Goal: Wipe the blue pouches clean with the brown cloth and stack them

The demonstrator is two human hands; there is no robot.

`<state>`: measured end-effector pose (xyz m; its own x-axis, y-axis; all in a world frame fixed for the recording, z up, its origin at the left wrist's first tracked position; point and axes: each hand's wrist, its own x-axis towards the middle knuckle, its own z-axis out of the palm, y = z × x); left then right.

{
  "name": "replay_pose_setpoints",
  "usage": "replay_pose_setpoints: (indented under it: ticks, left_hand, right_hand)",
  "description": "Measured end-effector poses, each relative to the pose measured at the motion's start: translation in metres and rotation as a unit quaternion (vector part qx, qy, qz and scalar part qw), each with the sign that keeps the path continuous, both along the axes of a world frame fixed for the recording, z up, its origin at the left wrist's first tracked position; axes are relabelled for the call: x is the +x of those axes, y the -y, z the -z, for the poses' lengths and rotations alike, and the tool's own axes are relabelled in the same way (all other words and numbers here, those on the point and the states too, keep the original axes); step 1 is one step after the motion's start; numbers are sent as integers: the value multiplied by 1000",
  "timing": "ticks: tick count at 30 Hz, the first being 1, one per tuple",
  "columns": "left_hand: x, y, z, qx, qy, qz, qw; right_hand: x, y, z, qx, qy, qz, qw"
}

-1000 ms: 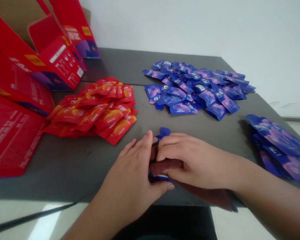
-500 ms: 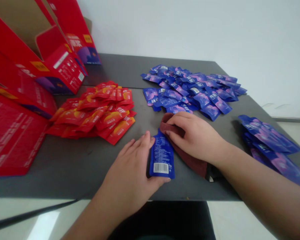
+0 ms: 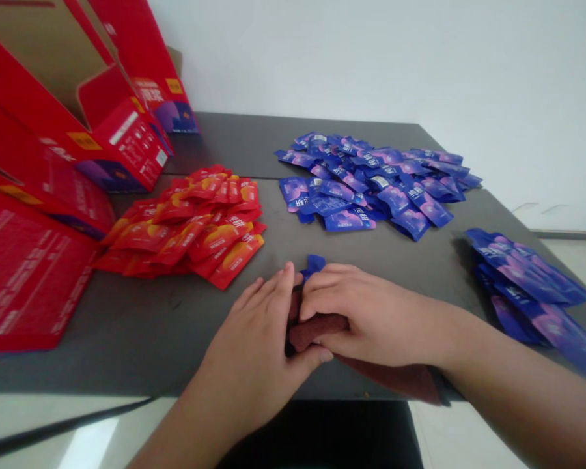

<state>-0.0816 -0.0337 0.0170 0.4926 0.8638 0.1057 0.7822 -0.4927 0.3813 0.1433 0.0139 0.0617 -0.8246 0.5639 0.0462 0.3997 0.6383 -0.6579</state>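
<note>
On the table in front of me lies a blue packet, mostly covered now; only its narrow top end shows past my fingers. My left hand rests along the packet's left side, fingers stretched out and thumb across its lower edge. My right hand is closed around a folded reddish-brown cloth, which it presses down over the packet. The cloth's loose end trails to the right under my wrist. A heap of red-orange packets lies to the left, and a heap of blue-purple packets farther back.
Red cardboard boxes, some with open tops, stand along the left side. A smaller stack of blue-purple packets lies at the right edge. The grey table meets a white wall. A dark strap hangs at lower left.
My right hand has moved the cloth down from the packet's upper right onto its printed face, hiding the barcode. My left hand has stayed nearly in place.
</note>
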Motion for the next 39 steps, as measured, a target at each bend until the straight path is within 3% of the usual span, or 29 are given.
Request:
replay_pose_setpoints:
  ticks: [4,11,16,19,22,28,34,39]
  left_hand:
    - [1,-1,2,8,0,-12,1000]
    - [3,0,0,-3,6,-23,1000]
    - [2,-1,1,-5,0,-21,1000]
    - [2,-2,2,3,-10,-14,1000]
    - [2,-1,3,13,-20,-16,1000]
    - [2,1,3,20,-25,-10,999]
    - [3,2,1,16,-12,-13,1000]
    - [4,1,-2,11,-9,-13,1000]
  right_hand:
    - [3,-4,3,34,19,39,998]
    - [20,-33,15,129,54,144,980]
    - [24,-32,15,125,-11,202,971]
    - [23,-22,11,55,-84,181,978]
    - [20,-13,6,-1,-77,132,988]
    - [14,-5,-4,15,-1,47,999]
    - [10,-9,0,84,77,81,990]
    - [9,-18,11,134,109,169,970]
